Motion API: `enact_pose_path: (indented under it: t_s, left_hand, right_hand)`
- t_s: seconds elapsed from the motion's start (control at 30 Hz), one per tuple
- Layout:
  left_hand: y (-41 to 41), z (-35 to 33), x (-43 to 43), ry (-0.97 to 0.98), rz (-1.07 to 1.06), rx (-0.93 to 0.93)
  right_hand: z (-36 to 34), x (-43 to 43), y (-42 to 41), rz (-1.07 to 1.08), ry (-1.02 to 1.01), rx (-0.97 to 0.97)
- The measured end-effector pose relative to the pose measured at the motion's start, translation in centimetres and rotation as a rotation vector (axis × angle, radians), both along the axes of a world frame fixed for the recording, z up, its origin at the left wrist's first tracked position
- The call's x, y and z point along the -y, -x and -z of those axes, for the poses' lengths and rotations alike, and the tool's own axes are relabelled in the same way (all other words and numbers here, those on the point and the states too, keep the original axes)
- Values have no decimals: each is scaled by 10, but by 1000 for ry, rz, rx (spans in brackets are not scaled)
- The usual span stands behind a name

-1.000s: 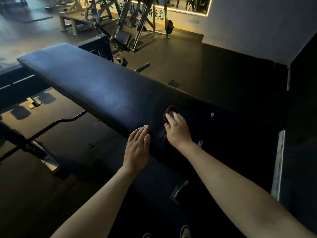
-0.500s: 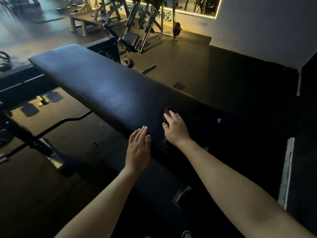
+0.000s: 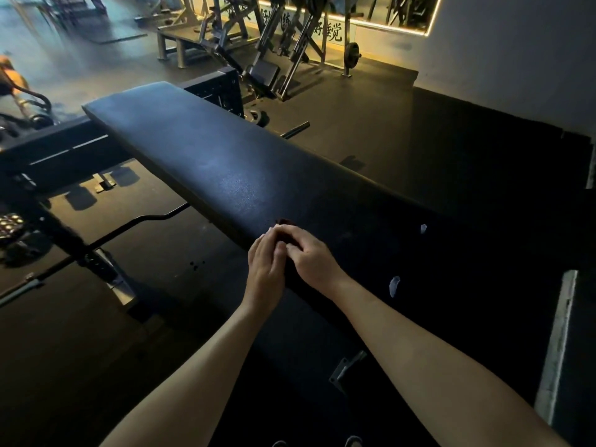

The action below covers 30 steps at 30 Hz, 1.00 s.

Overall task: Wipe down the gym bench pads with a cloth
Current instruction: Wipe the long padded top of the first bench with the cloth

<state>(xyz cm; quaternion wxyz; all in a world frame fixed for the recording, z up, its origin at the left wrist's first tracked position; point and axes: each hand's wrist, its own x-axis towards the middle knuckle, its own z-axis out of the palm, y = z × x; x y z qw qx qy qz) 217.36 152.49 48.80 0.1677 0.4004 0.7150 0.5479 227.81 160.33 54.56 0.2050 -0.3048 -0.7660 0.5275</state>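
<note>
Along the top of the frame, right of centre, dark Chinese characters [image 3: 329, 33] stand on the lit panel of the far wall, behind the frames of the weight machines [image 3: 283, 43]. Near the right end of that row the characters 好睡觉 can be read; further left, another character resembling 好 and one resembling 练 show between the machine struts, but the steel bars cut them off and the rest of the line cannot be made out. Nothing readable stands on the bench pad [image 3: 206, 156] across the middle of the frame.
</note>
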Motion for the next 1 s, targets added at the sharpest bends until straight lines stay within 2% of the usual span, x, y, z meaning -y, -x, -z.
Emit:
enact_pose_path:
  t_s: [0.07, 0.1, 0.17, 0.27, 0.37, 0.47, 0.6, 0.77, 0.83, 0.9, 1.0]
  left_hand:
    - [-1, 1, -2, 45, 34, -259]
    - [-2, 4, -2, 55, 68, -372]
    - [-2, 6, -3, 62, 111, -493]
    - [8, 2, -11, 83, 78, -593]
    - [31, -4, -21, 154, -65, -456]
    - [34, -7, -21, 186, -51, -345]
    - [-8, -4, -1, 77, 70, -381]
    - [-17, 4, 6, 18, 139, -484]
    - [-5, 5, 2, 43, 104, -490]
    - [3, 4, -4, 77, 20, -411]
    - [-8, 4, -5, 40, 53, -414]
  right_hand:
    - [20, -4, -8, 178, -354, 88]
    - [28, -5, -13, 227, -448, 153]
    - [37, -7, -20, 251, -531, 230]
    - [35, -9, -20, 232, -590, 238]
    - [35, -7, -19, 236, -613, 243]
    - [36, -3, -17, 212, -631, 233]
    - [34, 0, -25, 311, -521, 145]
    - [35, 4, -31, 292, -586, 216]
    - [33, 4, -29, 272, -623, 244]
    - [32, 5, -29, 259, -651, 258]
    - [31, 4, -31, 324, -574, 175]
